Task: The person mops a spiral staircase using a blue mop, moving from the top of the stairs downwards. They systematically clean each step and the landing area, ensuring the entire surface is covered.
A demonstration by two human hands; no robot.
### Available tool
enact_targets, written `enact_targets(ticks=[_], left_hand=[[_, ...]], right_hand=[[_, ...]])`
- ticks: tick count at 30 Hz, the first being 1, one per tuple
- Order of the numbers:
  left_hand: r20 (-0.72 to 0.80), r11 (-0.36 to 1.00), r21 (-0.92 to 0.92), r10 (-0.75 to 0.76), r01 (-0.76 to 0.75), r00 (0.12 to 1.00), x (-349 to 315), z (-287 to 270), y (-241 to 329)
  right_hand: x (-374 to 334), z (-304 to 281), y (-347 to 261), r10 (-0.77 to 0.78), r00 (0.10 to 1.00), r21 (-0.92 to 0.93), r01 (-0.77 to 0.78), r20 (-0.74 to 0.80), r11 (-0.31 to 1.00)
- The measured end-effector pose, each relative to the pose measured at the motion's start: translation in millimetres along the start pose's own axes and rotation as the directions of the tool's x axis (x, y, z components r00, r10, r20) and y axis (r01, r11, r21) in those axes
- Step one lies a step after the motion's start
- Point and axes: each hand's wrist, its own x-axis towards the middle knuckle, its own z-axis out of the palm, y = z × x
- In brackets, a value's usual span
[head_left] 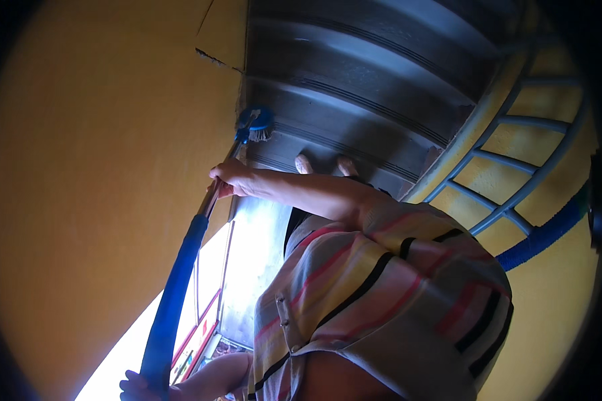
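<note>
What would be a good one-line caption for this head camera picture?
On grey stairs beside a yellow wall, both hands, right hand and left hand, grip a blue-handled mop.

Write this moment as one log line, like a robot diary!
right hand: grips mop handle | left hand: grips handle's lower end | mop head: on grey stairs

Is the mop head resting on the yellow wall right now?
No. The blue mop head sits on a grey stair step beside the yellow wall, with both hands gripping the handle.
</note>
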Motion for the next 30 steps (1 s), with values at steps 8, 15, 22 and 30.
enact_targets(ticks=[8, 15, 22, 30], left_hand=[[0.410, 0.106, 0.888, 0.262, -0.448, 0.874, -3, -85, 18], [0.691, 0.561, 0.470, 0.246, -0.681, 0.680, 20, -58, -77], [0.451, 0.817, -0.474, -0.093, 0.327, 0.888, -34, 69, -159], [0.524, 0.884, -0.307, -0.151, 0.351, 0.838, -3, -12, -119]], right_hand=[[-100, -44, 1, -0.075, 0.991, 0.103, 0.087, -0.115, 0.991], [-153, -161, -2, -0.230, 0.917, 0.307, 0.333, -0.327, 0.891], [-148, -265, -14, -0.198, 0.661, 0.287, 0.549, -0.724, 0.785], [-68, -172, -12, -0.324, 0.733, 0.250, 0.554, -0.598, 0.794]])
